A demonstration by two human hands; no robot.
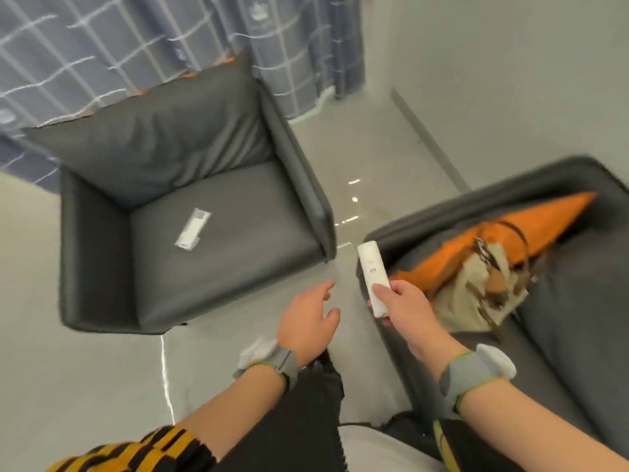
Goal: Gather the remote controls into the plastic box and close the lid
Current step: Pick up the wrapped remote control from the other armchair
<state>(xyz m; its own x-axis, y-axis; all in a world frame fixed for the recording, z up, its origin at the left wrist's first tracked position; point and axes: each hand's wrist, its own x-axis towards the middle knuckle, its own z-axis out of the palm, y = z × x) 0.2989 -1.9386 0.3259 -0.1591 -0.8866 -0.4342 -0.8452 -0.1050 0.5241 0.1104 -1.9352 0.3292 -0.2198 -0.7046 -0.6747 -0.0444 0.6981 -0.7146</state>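
White slim plastic remote control [372, 277] sits closed in my right hand [405, 310] grip by its lower end only; it may slip. Left hand [311, 323] open, empty. Box unseen.

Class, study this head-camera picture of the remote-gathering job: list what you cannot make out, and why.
- Plastic box and lid: nowhere in the head view.
- Remote on the armchair: buttons too small and blurred to read.
- Remote in the right hand: lower end hidden by the fingers.
- Bag on the sofa: contents hidden.
- Left hand: palm faces away.
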